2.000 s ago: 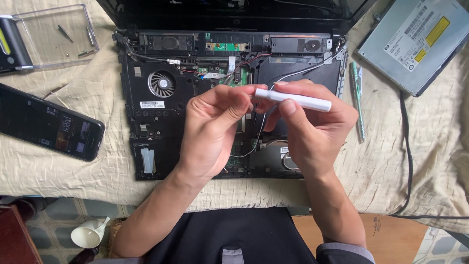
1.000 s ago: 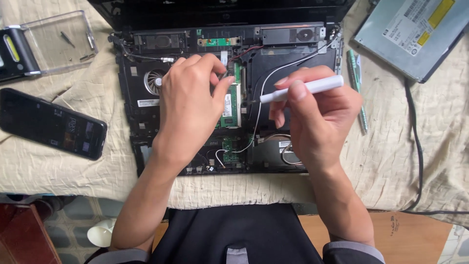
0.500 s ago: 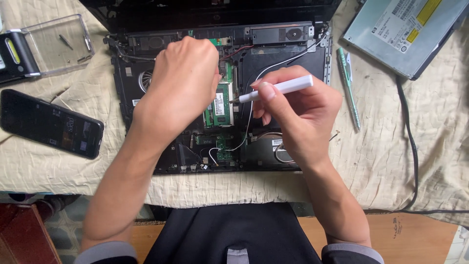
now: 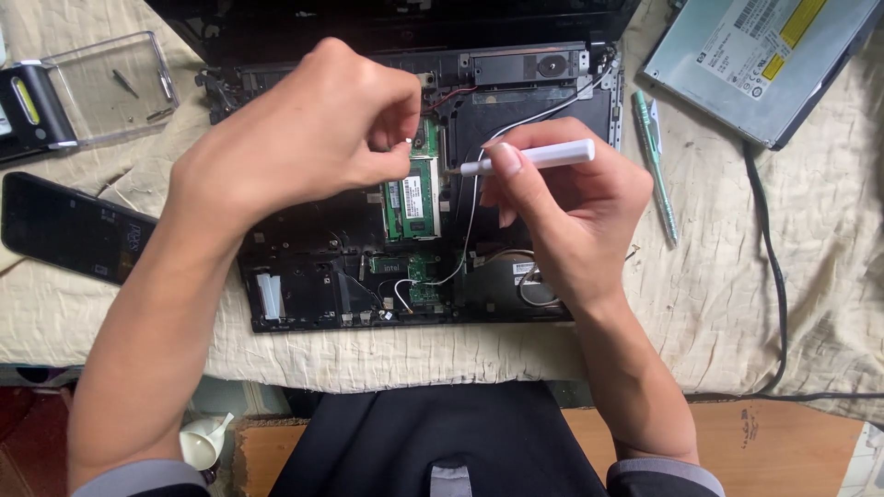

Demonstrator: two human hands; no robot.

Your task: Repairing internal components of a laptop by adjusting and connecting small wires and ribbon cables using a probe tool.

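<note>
Cloth-covered table point(image 4: 810, 276), white screwdriver point(image 4: 534, 158) in right hand point(image 4: 571, 212)

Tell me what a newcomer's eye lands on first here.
First, the two hands at centre: the right hand holds a white pen-shaped tool, its tip pointing left, while the left hand pinches above a green memory module. Beneath them lies an opened laptop base on a beige cloth. A silver optical drive sits top right, a dark phone left.

A slim white screwdriver point(image 4: 539, 156) lies level in the right hand point(image 4: 571, 212), tip beside the green memory module point(image 4: 412, 198) under the left hand point(image 4: 304, 138).
</note>
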